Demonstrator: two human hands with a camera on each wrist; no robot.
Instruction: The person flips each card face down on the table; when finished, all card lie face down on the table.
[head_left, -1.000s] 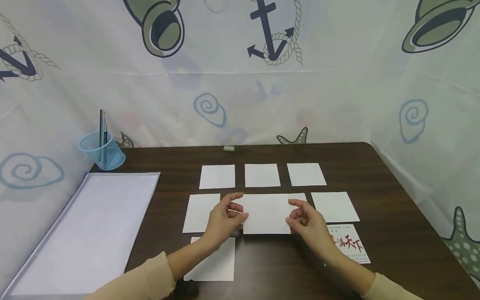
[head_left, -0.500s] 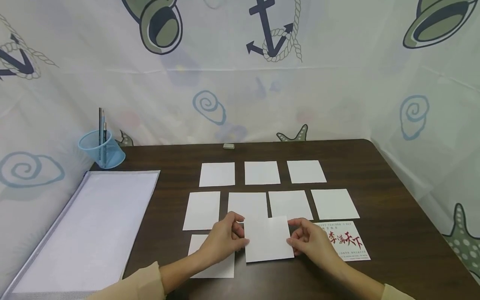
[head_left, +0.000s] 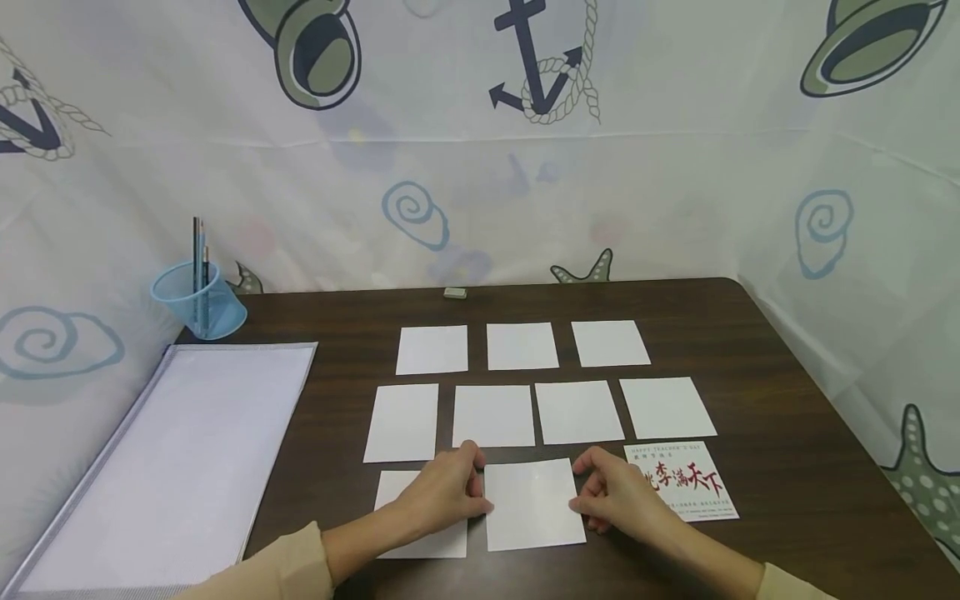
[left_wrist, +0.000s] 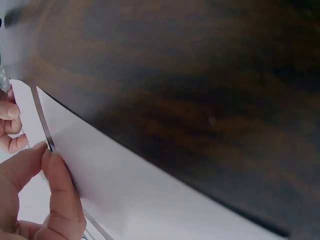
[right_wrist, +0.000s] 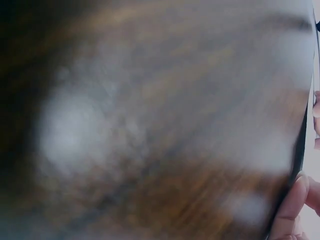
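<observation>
A blank white card (head_left: 534,507) is at the front of the dark table, between both hands. My left hand (head_left: 442,493) pinches its left edge with thumb and fingers. On the opposite edge, my right hand (head_left: 621,496) holds it the same way. It looks flat and level with the table; whether it fully rests there I cannot tell. Under my left forearm, another white card (head_left: 442,546) lies partly hidden. Beside my right hand is a card with red and grey lettering (head_left: 686,483), its left part covered. In the left wrist view, thumb and finger (left_wrist: 62,185) meet near the gap between two cards.
Behind the hands lie two rows of blank cards, among them one card (head_left: 493,415) just beyond the held one. A large white board (head_left: 172,467) covers the table's left side. A blue cup (head_left: 198,300) with pencils and a small eraser (head_left: 455,293) stand farther back.
Both hands have brought the white card toward the front edge and lowered it to the table. The middle-row cards it had covered now show fully.
</observation>
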